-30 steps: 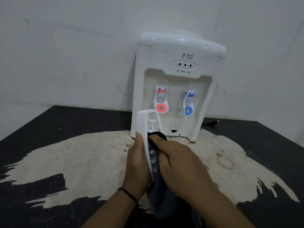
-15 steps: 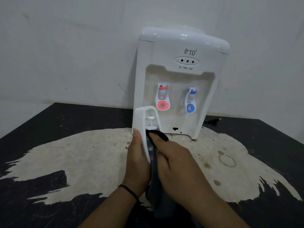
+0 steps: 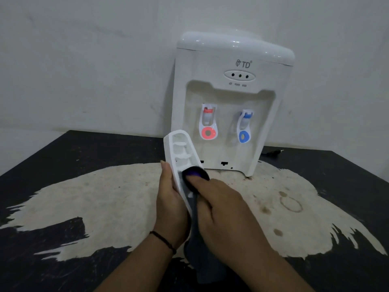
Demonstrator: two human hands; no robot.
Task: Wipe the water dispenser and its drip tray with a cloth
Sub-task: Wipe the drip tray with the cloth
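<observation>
R hand (image 3: 219, 207): fingers (image 3: 192, 179) curled round the dark cloth (image 3: 194, 241), cloth-covered tips pressed into the drip tray (image 3: 181, 157). L hand (image 3: 168, 199): fingers gripped the tray from behind, thumb along its near edge; tray was held off the desk (image 3: 52, 270), tilted on end, open ribbed side toward the R fingers. Cloth sat at tray's lower half; upper ribs above the fingers were uncovered. Rest of cloth hung down below the R wrist.

Beyond the fingertips: water dispenser (image 3: 231, 102) upright at the wall, red tap (image 3: 208, 132) and blue tap (image 3: 244, 137) behind the tray's top end, apart from it. Tray slot at dispenser base stood vacant.

Judgement: step = wiping tray inside; dispenser body's wiped state not readable.

Risks: tray held by one edge grip only, so a hard push w/ the cloth could twist it out of the L fingers. Tray top near red tap; a long upward stroke might knock the lever. Hanging cloth tail could drag over the stained desk patch (image 3: 126, 197) and carry dirt back.
</observation>
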